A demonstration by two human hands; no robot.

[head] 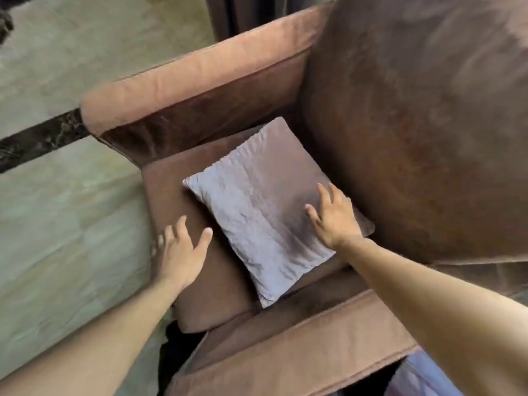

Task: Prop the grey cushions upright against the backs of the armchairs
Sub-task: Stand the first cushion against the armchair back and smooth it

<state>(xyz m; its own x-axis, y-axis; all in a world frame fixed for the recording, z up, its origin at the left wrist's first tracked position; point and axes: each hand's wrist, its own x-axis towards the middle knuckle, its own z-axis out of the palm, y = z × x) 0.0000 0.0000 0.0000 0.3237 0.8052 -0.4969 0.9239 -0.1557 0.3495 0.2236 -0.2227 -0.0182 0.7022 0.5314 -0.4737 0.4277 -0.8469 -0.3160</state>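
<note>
A grey square cushion point(257, 207) lies flat on the seat of a brown armchair point(200, 281), one corner close to the chair's back point(414, 124). My right hand point(333, 217) rests spread on the cushion's edge nearest the backrest, fingers apart, not gripping. Over the front of the seat hovers my left hand point(184, 250), fingers spread and holding nothing, a short way left of the cushion.
The far armrest point(194, 78) and the near armrest point(300, 338) flank the seat. Pale stone floor point(57, 224) with a dark stripe lies to the left. A dark curtain point(237, 15) hangs behind the chair. Blue-grey fabric point(420, 378) shows at the bottom right.
</note>
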